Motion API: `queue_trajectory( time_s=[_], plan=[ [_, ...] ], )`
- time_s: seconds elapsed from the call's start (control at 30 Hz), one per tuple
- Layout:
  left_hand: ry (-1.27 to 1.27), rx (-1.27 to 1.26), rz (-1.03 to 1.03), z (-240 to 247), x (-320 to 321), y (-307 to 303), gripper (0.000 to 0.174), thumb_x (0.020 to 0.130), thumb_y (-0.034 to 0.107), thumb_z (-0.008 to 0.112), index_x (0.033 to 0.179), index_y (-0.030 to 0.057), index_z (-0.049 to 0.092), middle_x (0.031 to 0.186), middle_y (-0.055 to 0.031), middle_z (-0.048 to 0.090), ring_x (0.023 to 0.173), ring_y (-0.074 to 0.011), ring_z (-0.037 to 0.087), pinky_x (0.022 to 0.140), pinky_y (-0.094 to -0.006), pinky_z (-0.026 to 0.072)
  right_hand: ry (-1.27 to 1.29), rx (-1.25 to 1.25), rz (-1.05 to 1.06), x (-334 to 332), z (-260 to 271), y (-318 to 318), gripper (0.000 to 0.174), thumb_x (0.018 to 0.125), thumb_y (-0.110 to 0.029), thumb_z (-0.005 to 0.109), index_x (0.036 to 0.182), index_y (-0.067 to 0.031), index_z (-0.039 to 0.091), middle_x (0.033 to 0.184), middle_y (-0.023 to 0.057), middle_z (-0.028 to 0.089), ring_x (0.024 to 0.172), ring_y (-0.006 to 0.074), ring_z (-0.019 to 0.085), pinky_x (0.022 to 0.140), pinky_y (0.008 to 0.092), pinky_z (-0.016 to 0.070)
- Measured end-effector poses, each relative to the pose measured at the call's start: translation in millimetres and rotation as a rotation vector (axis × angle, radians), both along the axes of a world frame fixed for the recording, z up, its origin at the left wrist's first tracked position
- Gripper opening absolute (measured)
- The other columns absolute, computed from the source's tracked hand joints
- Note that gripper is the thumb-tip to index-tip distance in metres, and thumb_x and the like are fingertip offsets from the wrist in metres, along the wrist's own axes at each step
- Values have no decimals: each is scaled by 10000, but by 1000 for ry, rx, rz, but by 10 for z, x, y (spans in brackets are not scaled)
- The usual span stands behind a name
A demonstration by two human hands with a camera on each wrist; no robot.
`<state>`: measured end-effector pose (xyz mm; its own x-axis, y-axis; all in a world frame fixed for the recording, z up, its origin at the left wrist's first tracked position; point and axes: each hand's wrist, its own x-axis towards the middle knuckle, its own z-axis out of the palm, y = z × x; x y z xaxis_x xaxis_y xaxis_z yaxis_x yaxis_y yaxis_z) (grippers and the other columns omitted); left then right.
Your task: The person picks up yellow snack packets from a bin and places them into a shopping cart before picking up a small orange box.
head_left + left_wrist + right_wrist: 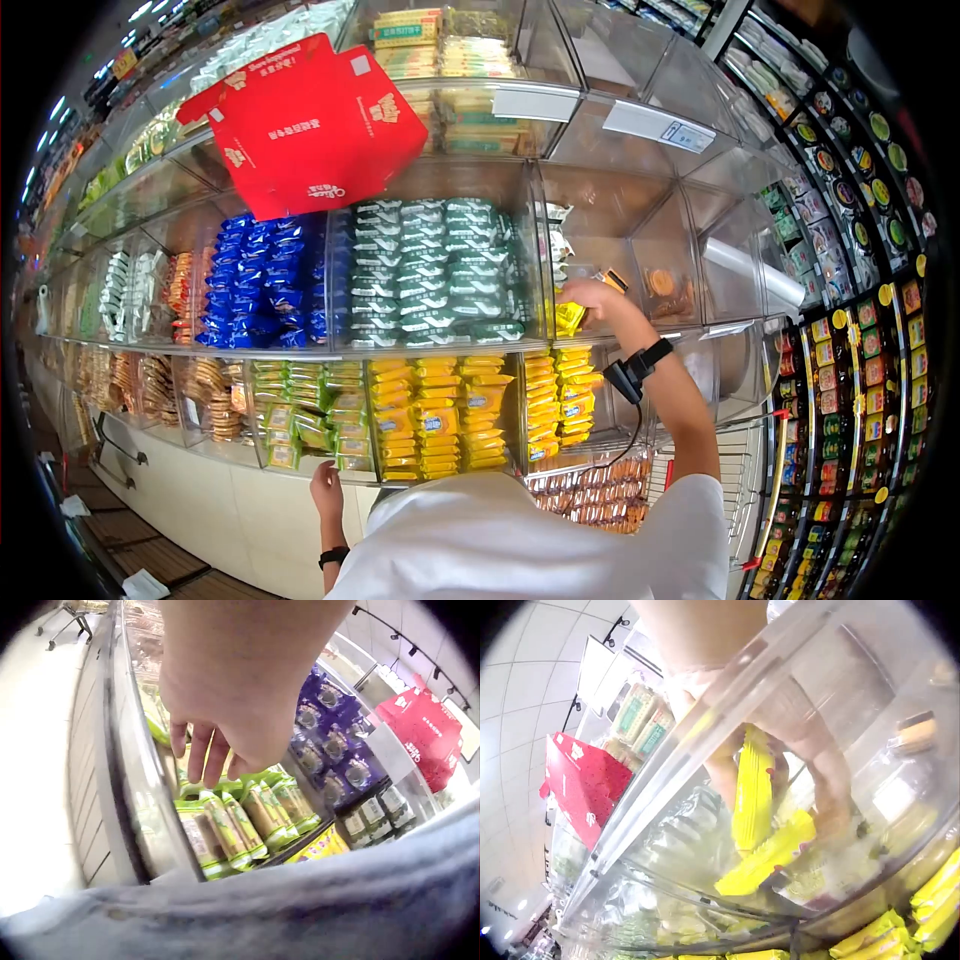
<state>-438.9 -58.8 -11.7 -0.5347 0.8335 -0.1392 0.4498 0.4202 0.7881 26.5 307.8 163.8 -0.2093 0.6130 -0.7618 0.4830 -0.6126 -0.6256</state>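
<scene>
In the head view my right hand (592, 298) is inside a clear bin at centre right, with yellow packets (570, 318) at its fingers. The right wrist view has the fingers of my right hand (791, 742) around an upright yellow packet (754, 791), seen partly through the clear wall; a second yellow packet (769, 856) lies slanted against it. My left hand (327, 488) hangs by the front edge of the lower bins. In the left wrist view my left hand (225, 712) hovers with loose fingers over green-edged packets (259, 817), holding nothing.
A red sign (310, 130) stands over the upper bins at left. Blue packets (255, 280) and dark green packets (435, 270) fill the middle bins. Clear dividers and front walls surround my right hand. A wire cart (735, 470) is at right, beside tall shelves (860, 370).
</scene>
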Motion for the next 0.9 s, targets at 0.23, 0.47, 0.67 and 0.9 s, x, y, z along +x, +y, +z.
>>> queue_trajectory(
  time_s=[0.23,0.47,0.67,0.9],
  plan=[
    [88,147,-168,734,204,620,180,788,42,516,955,-8,562,826,-138,597,774,-268,573,673,-336,431,-619,900,-172,77,181,-334,175,745,-146,613,850,-8,584,845,149,600,716,194,596,601,297,449],
    [25,286,-608,1657,828,1168,220,813,110,532,1002,1,555,938,-143,591,888,-278,559,776,-338,426,781,556,-919,-497,584,-1521,230,830,-158,551,1004,-9,528,962,72,591,871,188,572,786,327,441],
    [-477,270,-831,2201,1401,1430,241,861,140,493,1038,-18,534,928,-97,598,873,-158,572,771,-276,444,985,340,-796,-970,341,-1967,267,848,-169,514,1071,-22,518,1029,72,580,946,182,556,835,335,434],
    [-735,287,-746,1614,1725,1572,205,820,158,579,940,4,517,710,30,503,635,-30,436,528,-199,360,859,288,-848,-1302,213,-2105,412,845,-151,534,1198,1,387,1152,66,477,1059,156,457,889,297,364]
  ],
)
